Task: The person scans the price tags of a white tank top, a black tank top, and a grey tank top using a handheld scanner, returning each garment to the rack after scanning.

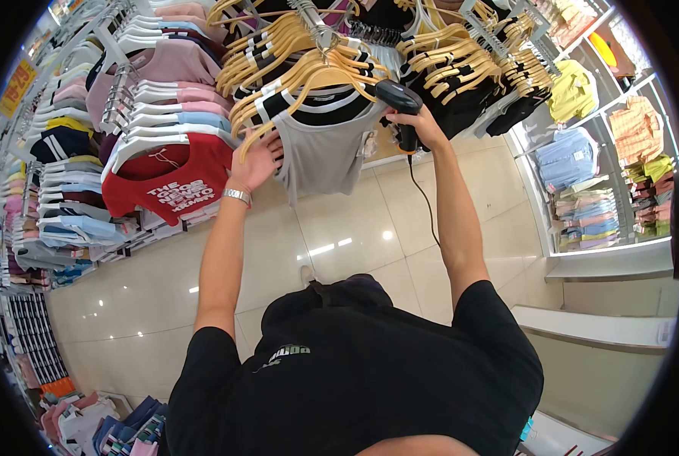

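My right hand grips a black handheld barcode scanner by its handle, and a thin cord hangs down from it. The scanner is beside the right shoulder of a grey tank top, which hangs on a wooden hanger at the front of a rack. A small tag shows at the tank top's right edge, just below the scanner. At the garment's left side is my left hand, its fingers apart and reaching to the fabric edge; some fingertips are hard to make out.
Left of my hand, a red printed top fronts a row on white hangers. Dark garments on wooden hangers fill the rack at right. Shelving with a blue shirt stands further right. Glossy floor tiles lie below my arms.
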